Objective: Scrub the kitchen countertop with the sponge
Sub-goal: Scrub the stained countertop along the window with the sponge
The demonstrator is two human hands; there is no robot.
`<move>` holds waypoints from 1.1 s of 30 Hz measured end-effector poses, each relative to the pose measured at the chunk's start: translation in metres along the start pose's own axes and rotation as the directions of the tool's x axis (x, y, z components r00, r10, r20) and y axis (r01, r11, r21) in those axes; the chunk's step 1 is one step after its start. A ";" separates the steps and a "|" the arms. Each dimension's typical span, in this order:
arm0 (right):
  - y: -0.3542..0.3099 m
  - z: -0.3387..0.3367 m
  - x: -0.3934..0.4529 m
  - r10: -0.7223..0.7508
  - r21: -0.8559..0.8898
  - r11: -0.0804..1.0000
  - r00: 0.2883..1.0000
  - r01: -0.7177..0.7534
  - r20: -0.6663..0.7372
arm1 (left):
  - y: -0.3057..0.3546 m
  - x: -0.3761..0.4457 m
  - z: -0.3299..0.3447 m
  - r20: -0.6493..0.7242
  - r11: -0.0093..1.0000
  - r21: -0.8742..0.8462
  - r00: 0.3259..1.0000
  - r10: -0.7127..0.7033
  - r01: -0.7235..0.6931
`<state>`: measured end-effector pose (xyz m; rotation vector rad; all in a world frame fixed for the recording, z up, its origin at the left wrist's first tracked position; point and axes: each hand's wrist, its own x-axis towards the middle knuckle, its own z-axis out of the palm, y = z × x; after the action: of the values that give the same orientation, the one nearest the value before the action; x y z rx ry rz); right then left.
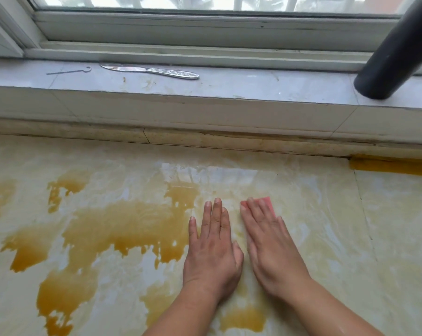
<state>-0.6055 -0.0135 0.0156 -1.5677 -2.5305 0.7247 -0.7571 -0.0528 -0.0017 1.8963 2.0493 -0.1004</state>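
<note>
two bare hands lie flat on the pale yellow desk (350,226), side by side and close but not touching. the left hand (212,248) rests palm down with its fingers straight and a little spread, and its grip has hold of nothing. the right hand (270,243) also lies palm down with straight fingers, and it presses on a pink sponge (265,201). most of the sponge is hidden under the fingers, so only its far edge peeks out past the fingertips. the right grip is not curled round the sponge; the fingers just lie flat on top of it. big brown-yellow stains (113,229) spread over the desk to the left of the hands, and more sit near the wrists. a shiny wet patch (205,170) shows on the desk beyond the hands. behind the desk is a white window sill (253,86). on the sill lie a silver knife (151,71) and, to its left, a thin metal hook (69,70). a dark pipe (396,52) leans down onto the right end of the sill.
</note>
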 end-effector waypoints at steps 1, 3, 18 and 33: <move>0.003 -0.001 0.004 0.014 -0.001 1.000 1.000 -0.014 0.017 | 0.000 0.000 0.001 0.001 1.000 0.002 1.000 -0.002 0.002; 0.003 -0.009 0.028 0.052 0.003 0.999 0.998 -0.053 0.037 | -0.001 0.000 0.000 0.011 1.000 0.002 1.000 -0.002 0.002; -0.046 0.052 -0.173 0.210 0.068 0.976 0.976 -0.207 -0.052 | -0.029 -0.052 -0.003 0.075 0.976 -0.045 0.974 0.216 -0.213; -0.060 0.053 -0.126 0.176 0.021 0.984 0.983 -0.177 0.043 | -0.024 -0.118 0.026 0.100 0.987 0.066 0.985 0.142 -0.149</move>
<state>-0.6114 -0.1623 0.0171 -1.8043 -2.4221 0.8120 -0.7700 -0.1754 0.0051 2.0384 1.8626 -0.2276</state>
